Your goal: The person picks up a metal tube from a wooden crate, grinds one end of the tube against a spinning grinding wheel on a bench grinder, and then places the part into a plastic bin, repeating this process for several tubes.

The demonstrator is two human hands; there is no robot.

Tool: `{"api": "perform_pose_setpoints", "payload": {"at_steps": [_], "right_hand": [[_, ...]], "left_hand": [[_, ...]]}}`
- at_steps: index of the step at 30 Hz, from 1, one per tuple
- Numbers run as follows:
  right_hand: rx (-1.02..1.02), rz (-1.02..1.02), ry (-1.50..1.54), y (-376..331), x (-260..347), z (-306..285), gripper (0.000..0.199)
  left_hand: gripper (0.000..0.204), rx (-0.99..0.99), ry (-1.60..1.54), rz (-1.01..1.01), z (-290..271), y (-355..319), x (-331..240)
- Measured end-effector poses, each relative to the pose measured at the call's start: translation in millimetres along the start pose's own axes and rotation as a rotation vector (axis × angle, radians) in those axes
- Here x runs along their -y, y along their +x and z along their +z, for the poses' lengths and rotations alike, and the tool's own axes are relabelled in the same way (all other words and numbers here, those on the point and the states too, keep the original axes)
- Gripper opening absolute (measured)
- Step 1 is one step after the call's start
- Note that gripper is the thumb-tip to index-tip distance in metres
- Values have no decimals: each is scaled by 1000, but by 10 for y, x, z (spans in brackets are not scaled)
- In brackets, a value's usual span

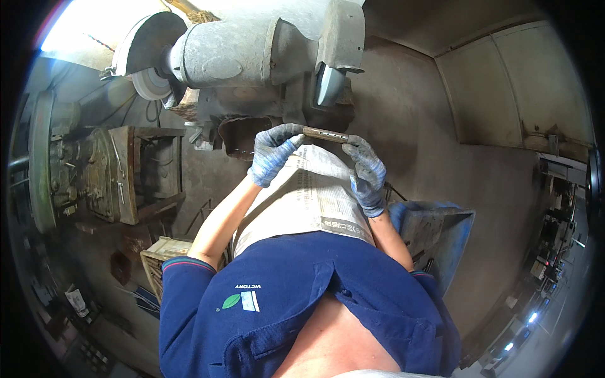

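Between my two gloved hands I hold a short brown metal bar (324, 134) with a row of small holes or slots along it. My left hand (273, 151) pinches its left end, and my right hand (365, 173) grips the right end. Both gloves are grey and blue. Newspaper (309, 195) lies over my lap beneath the bar. Beyond my hands stands a grey bench grinder (227, 53), with a pale grinding wheel (150, 85) on its left and another wheel (331, 86) under the right guard. The bar is apart from both wheels.
A blue-grey metal bin (438, 236) stands at my right, and a wooden crate (165, 252) is by my left elbow. Farther left is a heavy greenish machine (94, 170) with a rusty frame. Tall panels (504, 94) rise at the far right.
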State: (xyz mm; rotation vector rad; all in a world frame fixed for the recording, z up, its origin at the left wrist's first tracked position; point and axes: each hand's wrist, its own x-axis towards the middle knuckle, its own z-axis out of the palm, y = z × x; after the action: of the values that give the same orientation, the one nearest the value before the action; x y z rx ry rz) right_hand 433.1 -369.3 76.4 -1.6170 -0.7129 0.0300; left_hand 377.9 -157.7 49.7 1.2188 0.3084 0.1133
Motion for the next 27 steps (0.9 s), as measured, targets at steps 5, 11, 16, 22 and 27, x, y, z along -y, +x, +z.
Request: {"api": "perform_pose_setpoints", "payload": {"at_steps": [5,11,16,22,27], "right_hand": [[37,-56,-69,-56,13,-60,40],[75,-76,-111,-26,157,-61,43],[124,-225,-205,83,147,-76,41],[41,21,-66,-10,-55,-10,42],[11,98,89,-43,-369,42,43]], "left_hand": [[20,84,-12,-3,34,-45,-195],[20,23,-222,-138,97,13,-229],[16,16,-48,-134,141,77,-290],[12,-35,6,53,133,150,-101],[12,-58,84,75,107,218,54]]}}
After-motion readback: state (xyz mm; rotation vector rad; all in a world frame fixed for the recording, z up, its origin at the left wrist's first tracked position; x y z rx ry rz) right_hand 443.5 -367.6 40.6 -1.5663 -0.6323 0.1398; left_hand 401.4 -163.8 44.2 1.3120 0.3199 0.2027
